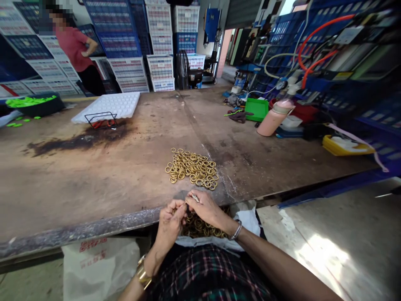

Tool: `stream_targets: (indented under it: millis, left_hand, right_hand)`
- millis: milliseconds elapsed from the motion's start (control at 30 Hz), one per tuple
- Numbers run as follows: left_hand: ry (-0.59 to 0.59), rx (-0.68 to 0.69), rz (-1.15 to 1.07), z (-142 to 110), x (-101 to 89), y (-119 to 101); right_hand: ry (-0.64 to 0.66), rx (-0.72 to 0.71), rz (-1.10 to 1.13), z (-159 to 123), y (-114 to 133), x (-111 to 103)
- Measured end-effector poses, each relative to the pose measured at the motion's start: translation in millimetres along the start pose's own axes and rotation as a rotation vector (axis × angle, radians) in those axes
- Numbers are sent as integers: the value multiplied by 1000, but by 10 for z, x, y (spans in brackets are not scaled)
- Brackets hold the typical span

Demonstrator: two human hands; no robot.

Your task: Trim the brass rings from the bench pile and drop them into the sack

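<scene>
My left hand (171,220) and my right hand (205,208) meet fingertip to fingertip just over the table's near edge. The left fingers are pinched, with a sliver of a brass-coloured ring (174,212) showing between them. A small, pale metal tool (195,198) lies in the closed fingers of the right hand; its working end is hidden. Below both hands, a lined container in my lap holds many brass-coloured rings (205,229). Beyond the hands, a loose pile of similar rings (192,167) rests on the wooden table (150,167).
A white moulded tray (109,104) leans on a black wire stand (102,119) at the left. Bright green pieces (29,101) fill a dark tub. At the right are a green bin (257,109), a pink bottle (272,120) and a yellow tray (346,146). A person (75,50) stands behind the table.
</scene>
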State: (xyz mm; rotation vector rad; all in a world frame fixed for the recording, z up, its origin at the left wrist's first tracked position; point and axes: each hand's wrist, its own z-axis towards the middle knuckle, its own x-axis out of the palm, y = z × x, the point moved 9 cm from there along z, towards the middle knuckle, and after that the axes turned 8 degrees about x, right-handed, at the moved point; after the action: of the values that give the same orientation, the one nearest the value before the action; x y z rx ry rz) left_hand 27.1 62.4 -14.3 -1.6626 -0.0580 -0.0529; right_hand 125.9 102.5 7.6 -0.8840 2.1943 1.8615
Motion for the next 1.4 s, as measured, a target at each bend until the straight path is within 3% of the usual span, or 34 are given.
stream_targets:
  millis: [133,367,500,733,1267,1400]
  left_hand:
    - [51,-126,-178,-49,60,134]
    - [116,-126,-238,-104,136,103]
    - [83,-87,-231,-94,98,89]
    - [61,-72,-203,-61,61,83]
    - [65,-24,-65,-112,-14,1]
    - [217,-31,-82,-285,156,-188]
  right_hand:
    - [24,-32,26,1,-6,32]
    - [48,-40,51,-1,-40,67]
    - [-24,-43,-136,-23,-60,47]
    - [77,-144,-480,-135,-31,243]
    - [79,-106,-667,-123,-10,276]
    - [54,-82,-704,-62,-41,167]
